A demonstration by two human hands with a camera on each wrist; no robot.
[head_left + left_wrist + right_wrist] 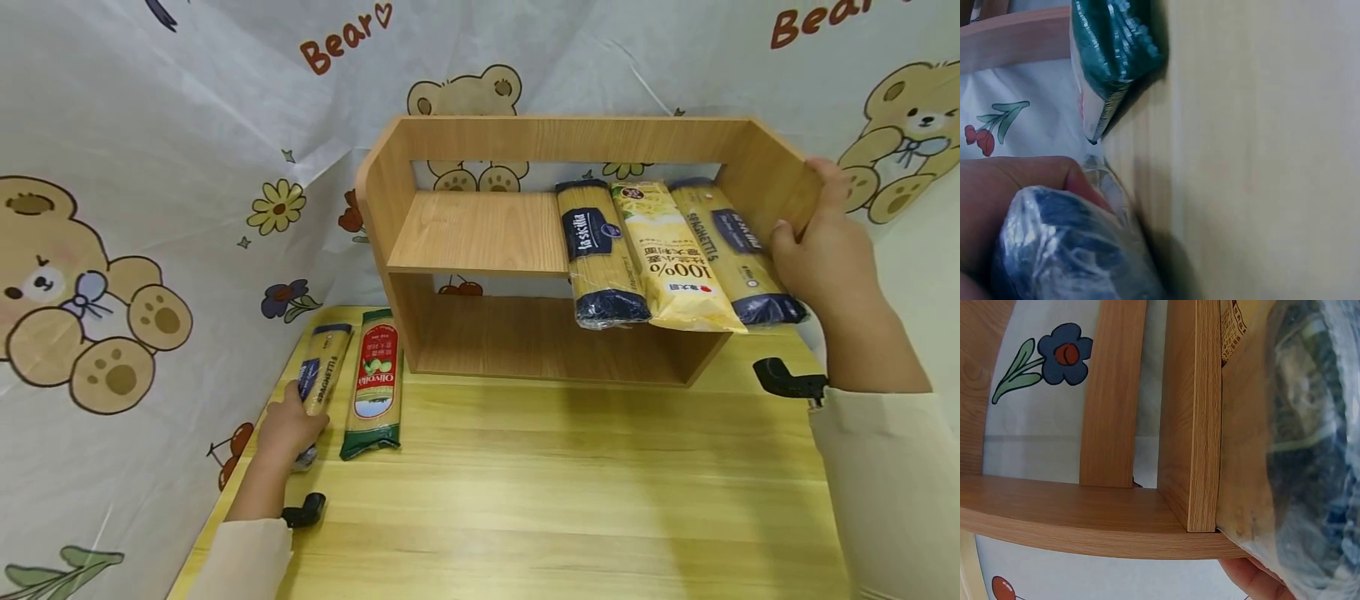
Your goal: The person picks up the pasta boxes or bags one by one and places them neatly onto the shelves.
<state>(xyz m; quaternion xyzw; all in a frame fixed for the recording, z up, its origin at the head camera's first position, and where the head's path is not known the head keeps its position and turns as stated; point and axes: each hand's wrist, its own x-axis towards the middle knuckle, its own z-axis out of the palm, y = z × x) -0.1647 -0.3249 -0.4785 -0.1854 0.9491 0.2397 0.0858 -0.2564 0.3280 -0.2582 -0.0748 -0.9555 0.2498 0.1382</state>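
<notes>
On the table's left side, my left hand grips a spaghetti pack with a blue label, thumb and fingers on either side of it. Its blue wrapped end fills the lower part of the left wrist view. Beside it lies a red and green Olivoila pasta pack. My right hand holds the right side panel of a wooden shelf, the thumb on the inner face. Next to that thumb, a blue-labelled spaghetti pack lies on the upper board.
Two more packs share the upper board: a yellow pasta pack and a La Sicilia spaghetti pack. All three overhang its front edge. Behind the shelf hangs a bear-print cloth, which also borders the table on the left.
</notes>
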